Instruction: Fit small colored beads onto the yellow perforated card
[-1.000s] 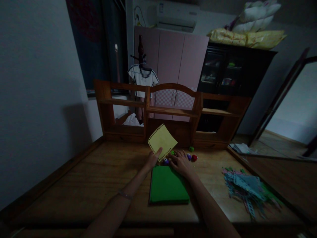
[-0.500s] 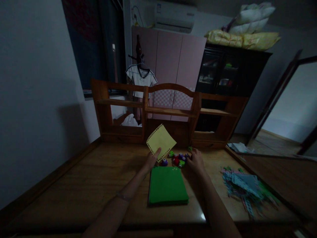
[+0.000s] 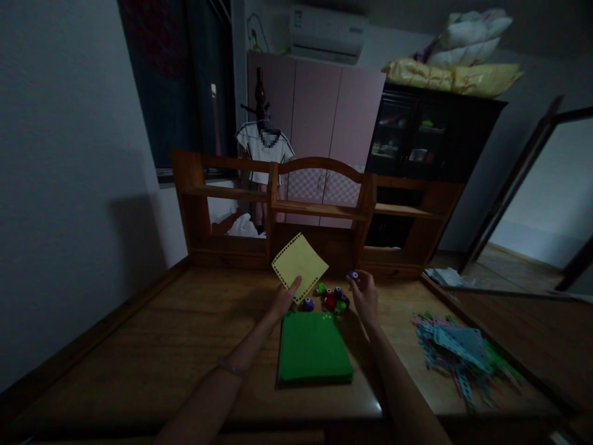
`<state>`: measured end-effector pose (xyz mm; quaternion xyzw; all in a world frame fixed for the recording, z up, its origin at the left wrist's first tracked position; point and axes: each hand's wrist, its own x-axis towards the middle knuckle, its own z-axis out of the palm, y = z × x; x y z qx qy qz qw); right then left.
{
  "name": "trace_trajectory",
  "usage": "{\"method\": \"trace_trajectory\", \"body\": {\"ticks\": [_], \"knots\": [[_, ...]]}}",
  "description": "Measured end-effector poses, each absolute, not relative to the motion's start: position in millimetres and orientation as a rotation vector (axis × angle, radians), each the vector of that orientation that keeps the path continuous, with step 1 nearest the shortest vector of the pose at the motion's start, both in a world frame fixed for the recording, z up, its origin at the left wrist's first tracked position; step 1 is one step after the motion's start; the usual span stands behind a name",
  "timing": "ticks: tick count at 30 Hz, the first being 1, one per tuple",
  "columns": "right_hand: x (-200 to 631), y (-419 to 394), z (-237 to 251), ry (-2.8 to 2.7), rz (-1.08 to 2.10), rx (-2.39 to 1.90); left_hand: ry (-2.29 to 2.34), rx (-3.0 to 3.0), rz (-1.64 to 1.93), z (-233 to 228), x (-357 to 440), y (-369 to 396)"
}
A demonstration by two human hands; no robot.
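Note:
My left hand [image 3: 283, 300] is closed on a square yellow sheet [image 3: 300, 264] with a row of small holes along its edges, held up and tilted above the table. My right hand [image 3: 367, 300] pinches a small round purple piece [image 3: 353, 275] with a white eye-like spot, between thumb and fingers. Between the hands lies a pile of similar small pieces, among them a red piece [image 3: 329, 300], a green piece [image 3: 340, 306] and a purple piece [image 3: 308, 303] lying apart near my left hand. In front of them is a thick green square stack [image 3: 315, 347].
At the right of the wooden table [image 3: 185, 334] lies a heap of light-blue perforated pieces [image 3: 456, 346] with pink and green bits. A wooden shelf unit [image 3: 319, 210] stands along the table's back edge. A wall [image 3: 83, 204] is at the left.
My right hand has risen from the pile with a purple piece in its fingers. A green piece seen earlier by its fingertips no longer shows there. My left hand and the yellow sheet have barely moved.

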<state>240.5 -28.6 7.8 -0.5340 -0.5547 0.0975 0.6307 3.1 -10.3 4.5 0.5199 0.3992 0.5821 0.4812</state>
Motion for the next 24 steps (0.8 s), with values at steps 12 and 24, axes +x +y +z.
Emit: {"method": "trace_trajectory", "body": {"ticks": [12,24], "knots": [[216,-37,11,-1.140,1.044,-0.910,0.939,1.401,1.431,2,5,-9],[207,-41,13,-1.146,1.224,-0.915,1.015,1.493,1.348,-7,6,-3]]}}
